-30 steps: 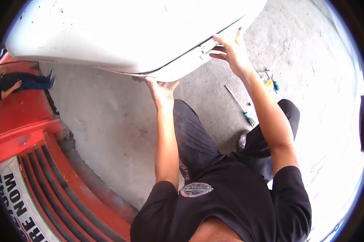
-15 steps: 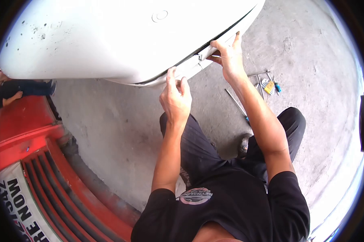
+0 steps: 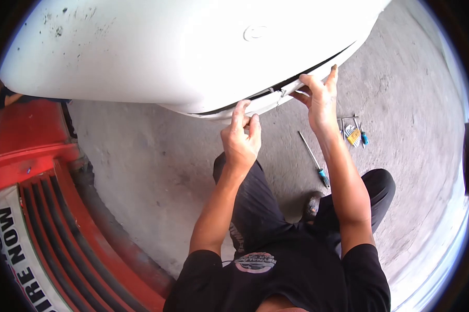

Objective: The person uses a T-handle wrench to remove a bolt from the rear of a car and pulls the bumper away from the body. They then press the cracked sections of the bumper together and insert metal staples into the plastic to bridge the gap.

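Observation:
A white car bumper (image 3: 167, 57) spans the top of the view, with a thin white trim strip (image 3: 268, 104) along its lower edge. Between the two runs a dark gap, and the strip looks cracked near its middle. My left hand (image 3: 240, 138) has its fingers wrapped on the strip left of the crack. To the right of it, my right hand (image 3: 317, 96) grips the same strip with thumb and fingers, some of them hidden behind it.
On the concrete floor (image 3: 156, 177) lie a long screwdriver (image 3: 322, 174), a yellow-held hex key set (image 3: 353, 137), another blue-handled tool (image 3: 364, 138) and a metal bar tool. Red metalwork (image 3: 26, 140) and a banner stand left. Part of another person (image 3: 8, 97) shows beyond.
The camera view has shifted, so the bumper, both hands and tools appear lower, with the bumper and hands further right. Both hands remain at the strip. More of the long screwdriver shows.

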Action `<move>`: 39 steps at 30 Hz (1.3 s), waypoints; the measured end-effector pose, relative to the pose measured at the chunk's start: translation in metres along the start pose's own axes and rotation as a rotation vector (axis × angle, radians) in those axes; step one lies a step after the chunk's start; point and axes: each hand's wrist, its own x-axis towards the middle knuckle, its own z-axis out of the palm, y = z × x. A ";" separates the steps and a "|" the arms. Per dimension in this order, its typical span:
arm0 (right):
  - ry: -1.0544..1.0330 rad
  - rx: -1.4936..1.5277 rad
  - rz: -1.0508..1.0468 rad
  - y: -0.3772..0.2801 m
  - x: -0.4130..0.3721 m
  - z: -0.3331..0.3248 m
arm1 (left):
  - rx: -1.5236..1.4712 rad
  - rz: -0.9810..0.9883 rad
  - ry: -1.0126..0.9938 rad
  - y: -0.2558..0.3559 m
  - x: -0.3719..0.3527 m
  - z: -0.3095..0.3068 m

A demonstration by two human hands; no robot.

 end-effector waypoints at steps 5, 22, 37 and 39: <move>-0.036 -0.076 -0.043 -0.002 0.000 0.003 | -0.092 -0.021 0.010 -0.005 0.000 0.006; 0.038 -0.182 -0.083 0.037 -0.012 -0.056 | -0.123 0.039 -0.054 -0.005 -0.009 0.011; 0.039 -0.061 -0.145 0.156 0.028 -0.060 | -0.925 -0.802 -0.031 -0.086 -0.035 -0.001; 0.043 -0.041 -0.119 0.155 0.024 -0.059 | -0.956 -0.759 -0.077 -0.082 -0.036 0.004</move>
